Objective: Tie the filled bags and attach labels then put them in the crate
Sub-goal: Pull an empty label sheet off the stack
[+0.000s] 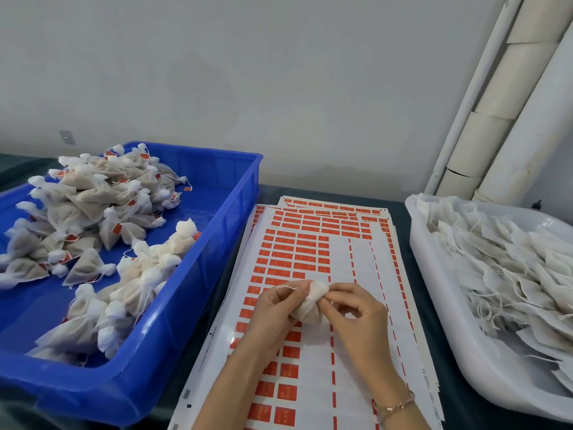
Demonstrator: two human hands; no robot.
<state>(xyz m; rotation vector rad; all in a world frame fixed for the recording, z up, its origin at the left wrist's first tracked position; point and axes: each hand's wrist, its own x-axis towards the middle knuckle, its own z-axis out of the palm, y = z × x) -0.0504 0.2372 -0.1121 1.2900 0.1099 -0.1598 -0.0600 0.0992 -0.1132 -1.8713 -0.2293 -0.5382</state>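
A small filled white mesh bag (310, 308) is held over the label sheets, between both hands. My left hand (276, 315) grips its body from the left. My right hand (356, 311) pinches the gathered top of the bag with thumb and forefinger. Under the hands lies a stack of white label sheets (297, 259) with rows of red labels, many of them peeled off on the right side. The blue crate (217, 243) at the left holds several tied bags (93, 212) with red labels.
A white tub (434, 305) at the right is piled with untied filled bags (511, 274) with loose strings. White pipes (496, 103) lean against the wall at the back right. The dark table (400, 218) shows between the sheets and the tub.
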